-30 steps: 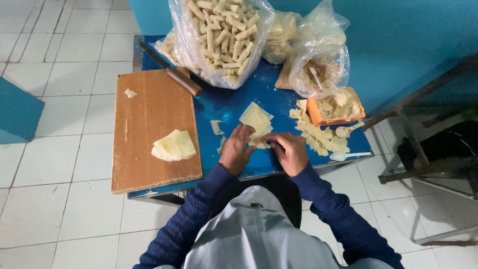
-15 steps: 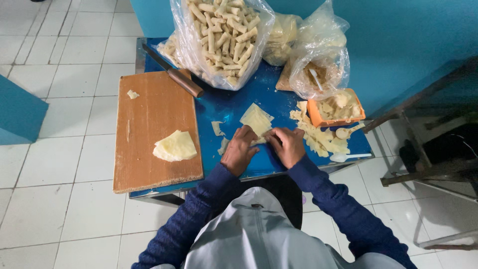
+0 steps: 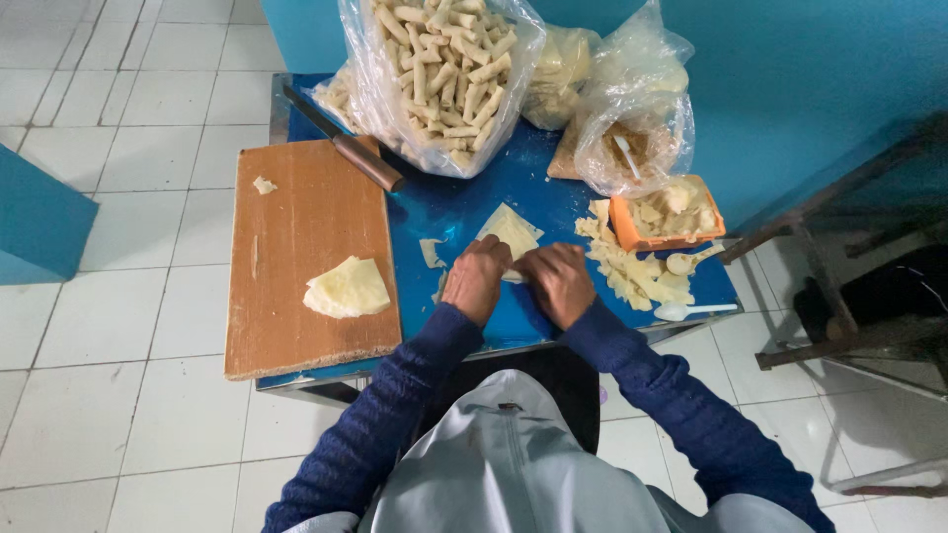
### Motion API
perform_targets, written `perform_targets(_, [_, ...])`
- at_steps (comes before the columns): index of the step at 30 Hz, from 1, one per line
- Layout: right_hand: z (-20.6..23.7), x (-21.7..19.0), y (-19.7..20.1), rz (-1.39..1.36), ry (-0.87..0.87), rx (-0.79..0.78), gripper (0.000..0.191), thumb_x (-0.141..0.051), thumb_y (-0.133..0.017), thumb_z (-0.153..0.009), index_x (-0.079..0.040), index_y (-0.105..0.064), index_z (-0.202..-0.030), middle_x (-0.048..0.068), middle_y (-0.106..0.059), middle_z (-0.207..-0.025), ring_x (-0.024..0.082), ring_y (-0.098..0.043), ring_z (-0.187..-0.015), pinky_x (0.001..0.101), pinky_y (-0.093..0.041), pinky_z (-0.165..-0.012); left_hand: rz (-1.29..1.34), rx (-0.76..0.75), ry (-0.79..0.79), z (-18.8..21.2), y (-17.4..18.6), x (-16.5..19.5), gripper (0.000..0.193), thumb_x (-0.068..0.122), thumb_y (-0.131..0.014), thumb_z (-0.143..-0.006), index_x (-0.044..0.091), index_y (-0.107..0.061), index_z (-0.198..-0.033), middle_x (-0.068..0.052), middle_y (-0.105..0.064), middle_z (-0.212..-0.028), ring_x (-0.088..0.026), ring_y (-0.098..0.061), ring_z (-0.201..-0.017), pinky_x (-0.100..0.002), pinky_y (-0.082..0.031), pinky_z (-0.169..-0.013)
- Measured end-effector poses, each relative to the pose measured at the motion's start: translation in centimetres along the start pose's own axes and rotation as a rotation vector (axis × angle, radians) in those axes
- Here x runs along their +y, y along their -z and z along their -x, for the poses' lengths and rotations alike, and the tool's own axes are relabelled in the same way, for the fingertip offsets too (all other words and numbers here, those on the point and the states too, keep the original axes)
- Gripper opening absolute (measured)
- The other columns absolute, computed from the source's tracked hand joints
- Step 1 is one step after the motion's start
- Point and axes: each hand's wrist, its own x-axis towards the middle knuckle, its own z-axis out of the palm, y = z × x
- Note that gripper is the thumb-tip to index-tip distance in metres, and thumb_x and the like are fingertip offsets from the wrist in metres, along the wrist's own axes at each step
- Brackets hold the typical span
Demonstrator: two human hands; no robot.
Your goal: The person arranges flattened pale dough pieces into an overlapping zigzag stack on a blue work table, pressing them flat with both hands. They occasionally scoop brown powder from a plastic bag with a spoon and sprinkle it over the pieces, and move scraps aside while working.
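Both hands, left hand (image 3: 476, 279) and right hand (image 3: 559, 281), curl closed over the near edge of a pale wrapper sheet (image 3: 510, 232) at frame centre. Top centre, a clear bag (image 3: 441, 74) bulges with rolled sticks. Right of centre, an orange tray (image 3: 672, 213) holds pale scraps; a second bag (image 3: 632, 133) behind it holds a spoon.

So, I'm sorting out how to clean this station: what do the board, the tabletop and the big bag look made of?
The board looks like unfinished wood: matte brown with faint grain and scuff marks. The tabletop looks like a smooth, glossy blue sheet, perhaps plastic or painted metal; it reflects light. The big bag is thin clear plastic, crinkled and shiny, with pale rolls showing through.
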Motion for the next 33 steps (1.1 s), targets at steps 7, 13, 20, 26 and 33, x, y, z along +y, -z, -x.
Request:
perform_targets(7, [-0.4,0.9,0.5,-0.135,-0.056,-0.047,0.013,-0.011,-0.074,-0.089,-0.013,-0.074,-0.102,0.003,-0.073,-0.091,0.025,-0.067,-0.089,0.0403,-0.044,-0.090,0.129,-0.017,0.015,0.6,0.2,-0.4,0.010,-0.007,-0.058,-0.083,-0.001,-0.064,-0.086,-0.017,-0.059,-0.103,-0.040,-0.064,-0.100,-0.047,-0.052,-0.081])
perform_targets(13, [-0.5,0.6,0.5,-0.137,-0.001,-0.027,0.012,-0.021,-0.075,-0.090,-0.013,-0.075,-0.099,0.003,-0.073,-0.094,0.024,-0.066,-0.090,0.0398,-0.044,-0.089,0.155,-0.079,0.027,0.3,0.9,-0.4,0.009,-0.007,-0.063,-0.083,0.000,-0.065,-0.088,-0.017,-0.058,-0.106,-0.040,-0.065,-0.100,-0.046,-0.052,-0.082])
perform_targets(20, [-0.4,0.2,0.3,-0.112,-0.139,-0.044,0.015,-0.020,-0.075,-0.086,-0.014,-0.078,-0.098,0.008,-0.068,-0.098,0.030,-0.060,-0.097,0.0401,-0.045,-0.087,0.177,-0.110,0.063,0.3,1.9,0.7,0.027,-0.002,-0.076,-0.072,0.000,-0.063,-0.095,-0.017,-0.057,-0.109,-0.043,-0.062,-0.099,-0.049,-0.050,-0.079])
perform_targets(26, [-1.3,1.1,0.4,-0.314,-0.229,-0.161,0.014,-0.018,-0.074,-0.088,-0.011,-0.078,-0.099,0.007,-0.072,-0.095,0.030,-0.065,-0.093,0.0406,-0.050,-0.084,0.175,-0.090,0.063,-0.1,0.9,0.0,0.007,-0.003,-0.065,-0.084,0.002,-0.065,-0.089,-0.017,-0.059,-0.104,-0.041,-0.065,-0.097,-0.048,-0.051,-0.078])
perform_targets(33, [-0.6,-0.5,0.5,-0.193,-0.155,-0.013,0.016,-0.020,-0.078,-0.088,-0.007,-0.073,-0.096,0.010,-0.072,-0.093,0.031,-0.066,-0.090,0.0407,-0.052,-0.078,0.211,-0.074,0.087,-0.4,0.5,-0.7,0.001,-0.001,-0.064,-0.086,0.000,-0.063,-0.086,-0.018,-0.057,-0.105,-0.042,-0.064,-0.093,-0.049,-0.051,-0.078])
